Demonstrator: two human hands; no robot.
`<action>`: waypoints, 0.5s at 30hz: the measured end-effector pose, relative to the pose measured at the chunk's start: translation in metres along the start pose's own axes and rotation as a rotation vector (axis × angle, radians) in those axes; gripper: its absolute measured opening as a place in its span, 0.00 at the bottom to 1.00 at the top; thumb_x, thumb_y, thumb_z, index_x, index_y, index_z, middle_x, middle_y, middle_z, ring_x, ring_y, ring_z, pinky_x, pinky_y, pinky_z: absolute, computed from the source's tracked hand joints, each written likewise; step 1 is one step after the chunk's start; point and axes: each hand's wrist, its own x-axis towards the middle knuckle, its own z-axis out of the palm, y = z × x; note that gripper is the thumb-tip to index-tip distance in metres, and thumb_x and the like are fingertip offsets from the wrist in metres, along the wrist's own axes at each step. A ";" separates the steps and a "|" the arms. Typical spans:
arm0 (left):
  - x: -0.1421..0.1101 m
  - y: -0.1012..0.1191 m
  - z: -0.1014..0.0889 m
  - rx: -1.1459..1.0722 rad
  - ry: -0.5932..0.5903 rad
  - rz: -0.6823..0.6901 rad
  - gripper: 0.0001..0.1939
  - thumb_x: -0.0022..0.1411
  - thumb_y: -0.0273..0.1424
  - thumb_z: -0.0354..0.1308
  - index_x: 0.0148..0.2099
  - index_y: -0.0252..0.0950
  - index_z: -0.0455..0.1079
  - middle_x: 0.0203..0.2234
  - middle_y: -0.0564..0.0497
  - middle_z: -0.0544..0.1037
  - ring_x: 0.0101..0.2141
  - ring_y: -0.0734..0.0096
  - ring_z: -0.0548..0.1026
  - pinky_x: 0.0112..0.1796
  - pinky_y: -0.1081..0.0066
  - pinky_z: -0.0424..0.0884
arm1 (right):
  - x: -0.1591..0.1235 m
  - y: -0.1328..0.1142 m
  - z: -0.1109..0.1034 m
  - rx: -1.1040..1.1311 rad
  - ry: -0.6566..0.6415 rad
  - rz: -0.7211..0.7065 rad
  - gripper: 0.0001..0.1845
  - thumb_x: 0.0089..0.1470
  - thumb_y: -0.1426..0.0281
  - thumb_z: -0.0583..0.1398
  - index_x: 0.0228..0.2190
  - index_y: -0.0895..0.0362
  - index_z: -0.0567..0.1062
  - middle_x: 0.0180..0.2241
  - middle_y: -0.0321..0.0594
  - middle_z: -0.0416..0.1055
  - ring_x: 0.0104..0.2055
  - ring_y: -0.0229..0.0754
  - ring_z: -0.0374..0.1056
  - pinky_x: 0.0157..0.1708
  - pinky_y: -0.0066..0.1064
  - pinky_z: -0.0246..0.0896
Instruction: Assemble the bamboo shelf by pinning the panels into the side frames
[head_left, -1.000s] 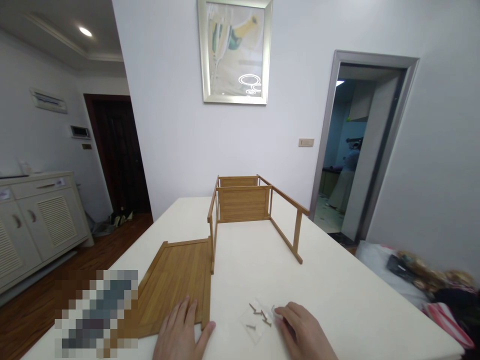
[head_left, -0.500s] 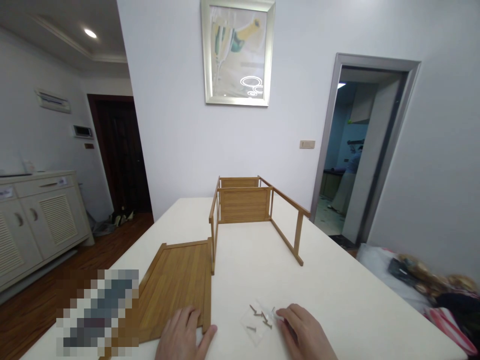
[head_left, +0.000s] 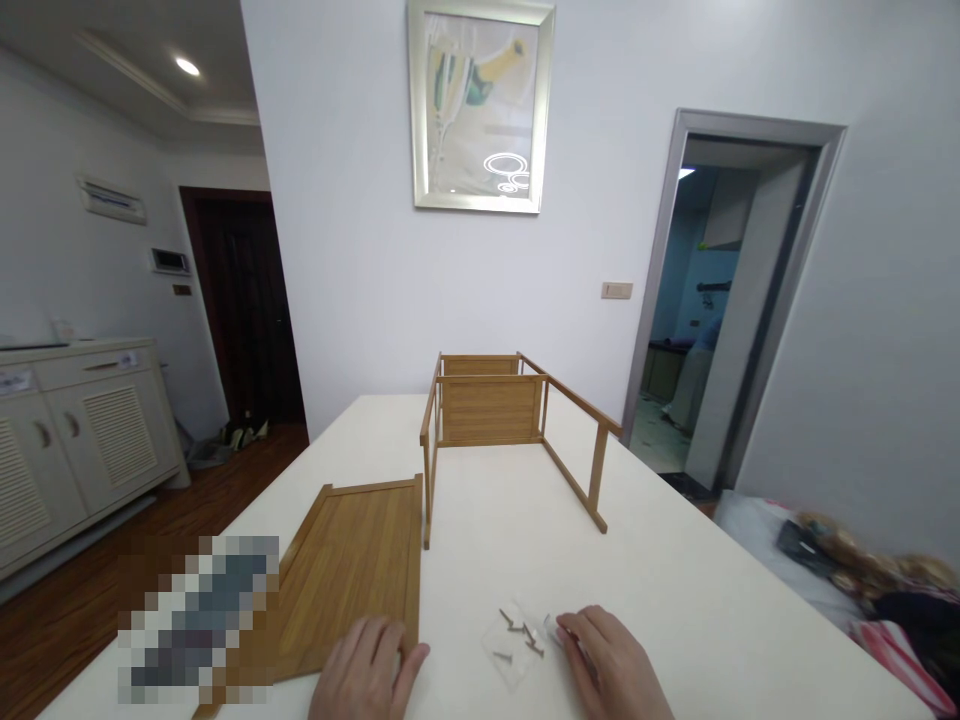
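Observation:
My left hand (head_left: 367,668) lies flat, fingers apart, on the near corner of a flat bamboo panel (head_left: 345,570) on the white table (head_left: 675,590). My right hand (head_left: 611,665) rests palm down on the table, fingers curled loosely beside several dark screws (head_left: 517,632) that lie on a clear plastic bag. It holds nothing that I can see. Farther back stands a partly built bamboo frame (head_left: 495,420) with two side rails and two slatted panels.
A framed picture (head_left: 480,100) hangs on the far wall. An open doorway (head_left: 712,320) is at the right, a white cabinet (head_left: 67,430) at the left. Bags and clutter (head_left: 855,570) lie beyond the table's right edge. A blurred patch covers the table's near left.
The view has shifted slightly; both hands have slid a little toward the bottom edge. Nothing was picked up or moved.

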 end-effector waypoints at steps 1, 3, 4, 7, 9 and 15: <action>0.001 0.000 0.001 0.001 0.023 -0.021 0.17 0.66 0.44 0.53 0.37 0.37 0.73 0.31 0.46 0.79 0.34 0.62 0.76 0.36 0.65 0.69 | 0.000 0.001 0.000 -0.005 0.003 -0.003 0.08 0.64 0.73 0.52 0.36 0.54 0.71 0.28 0.38 0.70 0.29 0.41 0.69 0.30 0.31 0.63; 0.000 0.000 0.005 0.022 0.053 -0.088 0.23 0.63 0.50 0.52 0.41 0.35 0.73 0.36 0.42 0.80 0.39 0.55 0.76 0.38 0.61 0.70 | -0.001 0.001 -0.001 -0.025 0.025 -0.011 0.07 0.64 0.73 0.52 0.37 0.54 0.71 0.28 0.38 0.70 0.29 0.41 0.68 0.30 0.32 0.63; 0.000 0.001 0.008 0.027 0.053 -0.118 0.25 0.62 0.51 0.52 0.42 0.34 0.73 0.37 0.40 0.80 0.40 0.53 0.77 0.39 0.59 0.70 | -0.001 -0.001 0.000 -0.037 0.038 -0.014 0.07 0.63 0.74 0.53 0.37 0.54 0.70 0.28 0.38 0.70 0.29 0.42 0.68 0.31 0.32 0.63; -0.004 0.002 0.013 -0.013 0.006 -0.187 0.26 0.60 0.52 0.54 0.43 0.34 0.74 0.37 0.40 0.81 0.39 0.52 0.78 0.39 0.59 0.71 | 0.003 -0.017 0.006 -0.044 0.068 -0.038 0.07 0.62 0.75 0.54 0.39 0.54 0.70 0.29 0.39 0.71 0.31 0.43 0.67 0.33 0.35 0.62; -0.007 -0.001 0.013 -0.057 -0.026 -0.238 0.24 0.61 0.51 0.54 0.43 0.34 0.74 0.36 0.41 0.81 0.38 0.54 0.78 0.40 0.60 0.71 | 0.011 -0.038 0.016 -0.019 0.087 -0.100 0.08 0.59 0.77 0.54 0.39 0.54 0.70 0.29 0.39 0.71 0.31 0.43 0.67 0.33 0.35 0.62; -0.035 -0.041 -0.005 0.051 -0.089 -0.506 0.29 0.62 0.52 0.47 0.46 0.32 0.71 0.41 0.36 0.79 0.44 0.48 0.76 0.44 0.56 0.70 | 0.052 -0.118 0.060 -0.002 -0.050 -0.220 0.10 0.50 0.74 0.63 0.37 0.56 0.72 0.31 0.40 0.72 0.31 0.47 0.66 0.29 0.37 0.62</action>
